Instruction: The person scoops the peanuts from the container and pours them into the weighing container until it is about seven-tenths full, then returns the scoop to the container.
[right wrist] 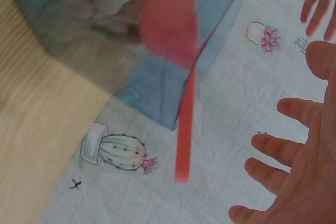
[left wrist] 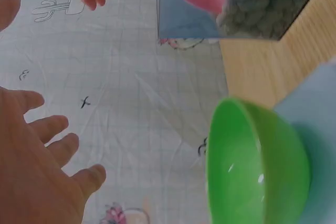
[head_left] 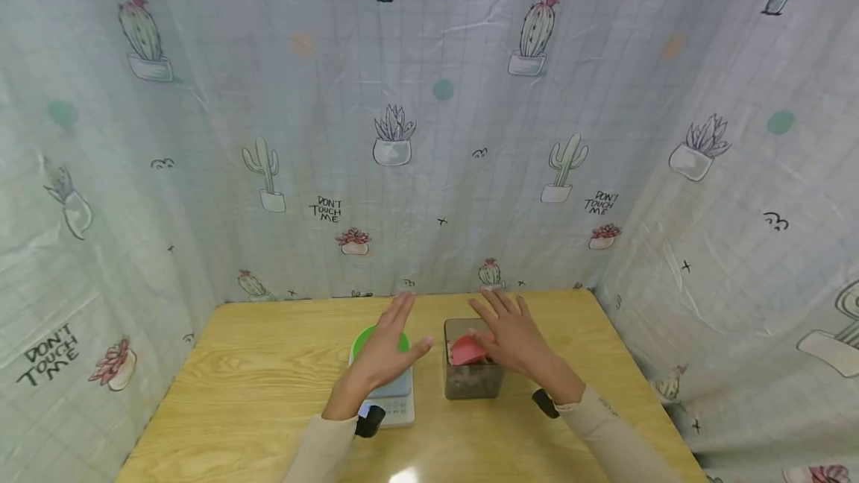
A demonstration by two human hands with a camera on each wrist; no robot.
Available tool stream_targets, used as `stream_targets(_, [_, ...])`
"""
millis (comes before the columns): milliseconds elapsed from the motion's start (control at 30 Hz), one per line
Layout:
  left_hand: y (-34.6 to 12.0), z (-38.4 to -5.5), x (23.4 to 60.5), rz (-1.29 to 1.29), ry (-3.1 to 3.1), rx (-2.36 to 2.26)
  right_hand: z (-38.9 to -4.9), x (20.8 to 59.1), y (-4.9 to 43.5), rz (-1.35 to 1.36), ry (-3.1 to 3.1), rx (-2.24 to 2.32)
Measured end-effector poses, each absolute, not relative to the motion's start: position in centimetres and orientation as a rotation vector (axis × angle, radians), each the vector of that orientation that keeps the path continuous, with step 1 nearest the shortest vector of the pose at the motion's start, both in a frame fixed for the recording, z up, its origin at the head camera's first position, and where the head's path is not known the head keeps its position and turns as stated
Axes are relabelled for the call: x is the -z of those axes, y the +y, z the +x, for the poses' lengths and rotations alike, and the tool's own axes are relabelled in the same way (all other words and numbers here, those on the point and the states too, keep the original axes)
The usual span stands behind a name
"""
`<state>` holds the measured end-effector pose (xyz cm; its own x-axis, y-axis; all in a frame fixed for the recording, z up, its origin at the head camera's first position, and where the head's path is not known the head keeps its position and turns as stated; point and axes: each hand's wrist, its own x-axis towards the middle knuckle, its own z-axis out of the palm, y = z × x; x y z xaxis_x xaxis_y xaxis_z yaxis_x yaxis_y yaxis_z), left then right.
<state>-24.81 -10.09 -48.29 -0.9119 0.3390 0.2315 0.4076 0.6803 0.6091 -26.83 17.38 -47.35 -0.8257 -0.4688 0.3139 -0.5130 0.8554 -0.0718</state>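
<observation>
While both my hands hover above the table [head_left: 255, 371], their fingers are extended and spread, released from everything. My left hand [head_left: 382, 355] is over the kitchen scale [head_left: 400, 414] and the green bowl [left wrist: 286, 166] on its pale-blue platform; my right hand [head_left: 518, 341] is by the clear grey container [head_left: 473, 391]. From overhead it seems to cover the pink scoop [head_left: 466, 350], but the right wrist view shows a gap between my fingers and its handle [right wrist: 185, 140].

The scoop rests in the container against a heap of pebble-like pieces [left wrist: 262, 3], its handle jutting past the rim. As I judge it, the handle is the surest place for my right thumb and fingers; tilting the blade shallowly would let loose pieces slide on without jamming. Lifting it level and clearing the rim should avoid spills. My left hand would serve best steadying the container wall, off the scale, since any pressure there would upset a reading.

My left hand hides part of the bowl, and the black wrist camera [head_left: 369, 421] crowds the scale's display, so I cannot read it. Another black camera [head_left: 546, 403] sits at my right wrist, near the container. Cactus-printed sheeting [head_left: 429, 200] hangs behind the table.
</observation>
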Motion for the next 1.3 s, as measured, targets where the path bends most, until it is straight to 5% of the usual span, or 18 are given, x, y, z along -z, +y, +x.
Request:
stream_targets(833, [-3.4, -28.1, 55.4, -0.667, -2.773, 1.735, -27.3, 47.7, 19.0, 1.038, -2.658, 0.268])
stream_targets(1300, [-3.1, -28.5, 56.0, -0.659, -2.780, 1.765, -27.8, 48.7, 18.7, 1.063, -2.521, 0.491])
